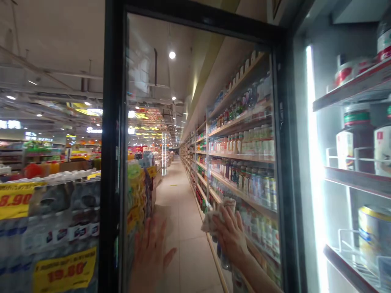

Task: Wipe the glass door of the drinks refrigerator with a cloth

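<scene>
A glass door (171, 211) in a black frame stands open in front of me. My right hand (229, 236) presses a light-coloured cloth (210, 219) against the lower right part of its glass, fingers over the cloth. My left hand (149, 252) is blurred at the lower left of the pane, fingers spread and thumb out to the right, with nothing in it. Whether its palm touches the glass I cannot tell. A faint reflection shows in the pane just below the cloth.
On the right, a lit cooler has shelves (357, 175) with bottles (356, 138) and cans (374, 232). Packs of bottled drinks (70, 211) with yellow price signs (64, 270) stand on the left. Through the glass, an aisle floor (174, 191) runs beside long drink shelves (241, 154).
</scene>
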Tool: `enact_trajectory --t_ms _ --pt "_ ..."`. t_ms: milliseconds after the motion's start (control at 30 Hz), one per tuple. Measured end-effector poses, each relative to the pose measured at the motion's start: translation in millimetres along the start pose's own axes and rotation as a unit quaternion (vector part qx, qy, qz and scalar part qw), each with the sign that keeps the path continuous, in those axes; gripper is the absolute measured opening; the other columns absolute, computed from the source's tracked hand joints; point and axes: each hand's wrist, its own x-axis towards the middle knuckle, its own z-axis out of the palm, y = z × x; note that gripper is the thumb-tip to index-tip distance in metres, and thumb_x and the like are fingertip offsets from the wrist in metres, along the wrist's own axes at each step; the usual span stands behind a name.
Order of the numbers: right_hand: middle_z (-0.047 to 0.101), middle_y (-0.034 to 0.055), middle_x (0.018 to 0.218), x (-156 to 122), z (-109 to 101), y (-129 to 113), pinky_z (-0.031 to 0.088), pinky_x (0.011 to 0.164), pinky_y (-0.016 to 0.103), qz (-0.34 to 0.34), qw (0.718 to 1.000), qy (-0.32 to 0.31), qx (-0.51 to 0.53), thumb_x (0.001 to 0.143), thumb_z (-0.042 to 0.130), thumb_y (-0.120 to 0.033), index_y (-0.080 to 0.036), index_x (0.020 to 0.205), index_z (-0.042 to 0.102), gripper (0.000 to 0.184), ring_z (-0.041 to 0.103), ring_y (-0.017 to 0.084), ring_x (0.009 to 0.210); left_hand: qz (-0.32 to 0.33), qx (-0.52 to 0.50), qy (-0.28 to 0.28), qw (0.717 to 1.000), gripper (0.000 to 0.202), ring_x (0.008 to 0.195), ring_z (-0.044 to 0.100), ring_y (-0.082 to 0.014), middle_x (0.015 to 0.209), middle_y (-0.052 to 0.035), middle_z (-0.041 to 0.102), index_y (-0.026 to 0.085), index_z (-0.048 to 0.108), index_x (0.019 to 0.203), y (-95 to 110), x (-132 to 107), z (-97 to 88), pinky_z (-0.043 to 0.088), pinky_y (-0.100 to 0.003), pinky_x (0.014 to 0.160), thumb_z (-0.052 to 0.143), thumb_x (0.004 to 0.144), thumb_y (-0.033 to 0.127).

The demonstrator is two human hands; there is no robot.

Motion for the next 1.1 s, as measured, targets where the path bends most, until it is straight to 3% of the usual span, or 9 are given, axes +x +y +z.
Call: enact_trajectory --t_ms 167,233,367,433,633,800,867,1033,1100 --pt "0.017 0.0181 0.15 12 -13 58 0.034 0.096 0.063 0.187 0.969 0.148 -0.066 0.087 0.038 -0.021 -0.017 0.143 0.025 0.058 0.024 0.037 0.135 -0.002 0.008 -0.003 1.0 0.063 0.138 0.016 -0.0343 0.151 -0.0155 0.017 0.02 0.007 0.146 2 0 -1.3 0.021 -0.058 0.106 0.029 0.091 0.042" --pt "0.014 0.0185 0.151 19 -11 53 0.035 0.096 0.062 0.198 0.965 0.157 -0.066 0.086 0.038 -0.02 -0.016 0.143 0.024 0.059 0.021 0.038 0.136 -0.001 0.011 0.001 1.0 0.063 0.138 0.017 -0.0339 0.151 -0.0153 0.018 0.02 0.008 0.146 2 0 -0.3 0.021 -0.057 0.106 0.029 0.091 0.042" --pt "0.025 0.0078 0.149 20 -1 7 0.034 0.102 0.053 -0.006 1.0 0.024 0.009 0.082 0.046 -0.016 -0.028 0.133 0.043 0.053 0.027 0.031 0.135 0.007 0.012 0.012 1.0 0.063 0.138 0.018 -0.0335 0.15 -0.0153 0.019 0.019 0.01 0.146 -1 -1 2.2 0.02 -0.055 0.107 0.032 0.091 0.042" --pt "0.029 0.0073 0.148 18 -2 8 0.032 0.103 0.054 -0.054 0.998 0.004 0.017 0.081 0.046 -0.017 -0.029 0.131 0.044 0.051 0.029 0.03 0.134 0.01 0.016 0.011 1.0 0.064 0.138 0.018 -0.034 0.15 -0.0153 0.019 0.019 0.01 0.146 -1 -2 1.5 0.021 -0.055 0.107 0.032 0.091 0.042" --pt "0.022 0.018 0.148 18 -8 51 0.034 0.097 0.06 0.244 0.956 0.151 -0.054 0.086 0.04 -0.022 -0.018 0.139 0.033 0.054 0.023 0.036 0.135 -0.005 0.033 -0.019 0.999 0.071 0.137 0.02 -0.0336 0.151 -0.0139 0.019 0.021 0.005 0.146 2 -1 -1.8 0.022 -0.055 0.106 0.042 0.087 0.038" --pt "0.024 0.0066 0.15 10 8 -16 0.031 0.103 0.054 -0.016 1.0 0.016 0.002 0.082 0.045 -0.017 -0.03 0.134 0.041 0.053 0.025 0.03 0.136 -0.003 0.03 -0.003 1.0 0.067 0.137 0.021 -0.0347 0.15 -0.0153 0.02 0.019 0.008 0.146 2 -6 2.4 0.022 -0.056 0.106 0.038 0.088 0.036" --pt "0.024 0.0058 0.15 10 8 -16 0.029 0.105 0.053 -0.036 0.999 0.012 0.001 0.082 0.046 -0.016 -0.031 0.135 0.038 0.056 0.027 0.029 0.135 0.003 0.029 -0.005 1.0 0.067 0.136 0.022 -0.0353 0.149 -0.0159 0.023 0.019 0.009 0.146 1 -6 0.0 0.024 -0.056 0.105 0.039 0.088 0.035" --pt "0.022 0.0127 0.149 31 -3 45 0.031 0.101 0.056 0.171 0.976 0.128 -0.051 0.087 0.043 -0.024 -0.027 0.143 0.025 0.058 0.024 0.032 0.136 -0.003 0.03 -0.005 1.0 0.071 0.135 0.027 -0.0332 0.148 -0.0155 0.026 0.019 0.015 0.145 -4 32 -17.8 0.027 -0.053 0.104 0.047 0.085 0.037" --pt "0.022 0.0144 0.149 42 -4 45 0.032 0.1 0.058 0.203 0.967 0.147 -0.055 0.088 0.041 -0.023 -0.025 0.144 0.023 0.059 0.023 0.034 0.136 -0.012 0.038 -0.001 0.999 0.072 0.135 0.025 -0.0335 0.149 -0.0162 0.024 0.018 0.02 0.144 -7 54 -22.7 0.026 -0.053 0.105 0.051 0.083 0.04"
